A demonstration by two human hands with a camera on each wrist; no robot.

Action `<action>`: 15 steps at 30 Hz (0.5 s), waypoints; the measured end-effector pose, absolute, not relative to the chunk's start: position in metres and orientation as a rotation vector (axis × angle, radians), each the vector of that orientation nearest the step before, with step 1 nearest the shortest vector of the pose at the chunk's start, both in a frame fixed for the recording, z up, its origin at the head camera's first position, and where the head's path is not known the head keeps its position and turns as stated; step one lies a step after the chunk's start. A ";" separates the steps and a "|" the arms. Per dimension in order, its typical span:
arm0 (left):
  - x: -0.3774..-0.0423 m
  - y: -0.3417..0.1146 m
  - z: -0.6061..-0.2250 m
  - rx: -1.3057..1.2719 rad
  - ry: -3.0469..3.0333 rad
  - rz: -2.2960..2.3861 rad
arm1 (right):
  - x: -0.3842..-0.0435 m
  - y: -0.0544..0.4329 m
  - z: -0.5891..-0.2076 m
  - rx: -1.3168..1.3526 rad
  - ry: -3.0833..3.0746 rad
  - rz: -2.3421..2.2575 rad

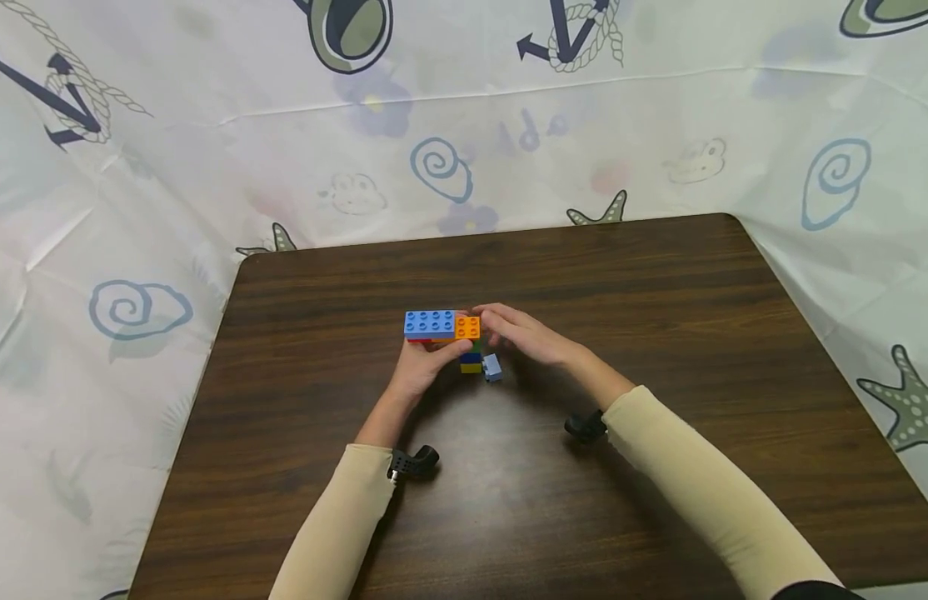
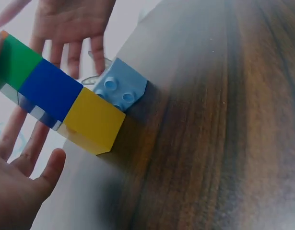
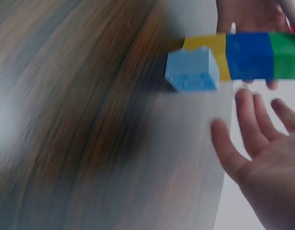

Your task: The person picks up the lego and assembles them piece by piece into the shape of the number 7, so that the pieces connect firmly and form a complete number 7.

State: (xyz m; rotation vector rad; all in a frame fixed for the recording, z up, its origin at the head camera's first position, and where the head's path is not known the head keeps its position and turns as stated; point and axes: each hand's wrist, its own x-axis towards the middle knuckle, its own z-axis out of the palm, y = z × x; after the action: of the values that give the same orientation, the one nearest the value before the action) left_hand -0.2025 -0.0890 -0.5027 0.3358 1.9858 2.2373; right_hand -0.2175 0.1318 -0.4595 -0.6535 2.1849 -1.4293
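Observation:
My left hand (image 1: 416,368) grips a toy brick structure, its thumb across the front below an orange brick (image 1: 467,327) and its fingertips behind. A blue eight-stud brick (image 1: 430,325) forms the top left, with red showing beneath. Under the orange end runs a column of green (image 2: 20,62), dark blue (image 2: 50,90) and yellow (image 2: 95,120) bricks, yellow lowest. Beside the yellow one, a light blue brick (image 1: 491,367) lies on its side on the table, studs facing sideways. My right hand (image 1: 527,335) hovers right of the column, fingers loosely bent; whether a fingertip touches the orange brick I cannot tell.
The dark wood-grain table (image 1: 321,333) has rounded far corners. Behind and beside it hangs a white cloth (image 1: 284,150) printed with shells, anchors and starfish. Each wrist wears a small black camera mount, one (image 1: 414,462) on the left and another (image 1: 586,427) on the right.

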 end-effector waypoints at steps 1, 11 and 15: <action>-0.203 -0.089 -0.503 0.352 2.003 2.232 | -0.217 0.136 -0.461 -0.652 2.186 -1.396; -0.201 -0.091 -0.504 0.211 2.092 2.108 | -0.202 0.139 -0.484 -0.756 2.600 -0.795; -0.198 -0.088 -0.491 0.294 2.079 2.119 | -0.198 0.131 -0.486 -0.715 2.711 -0.682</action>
State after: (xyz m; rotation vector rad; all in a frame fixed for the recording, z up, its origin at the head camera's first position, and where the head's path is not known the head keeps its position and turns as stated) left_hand -0.1977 -0.0884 -0.4911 0.2943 2.0790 2.1190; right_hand -0.1975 0.1306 -0.4857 -0.7148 2.7112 -0.6818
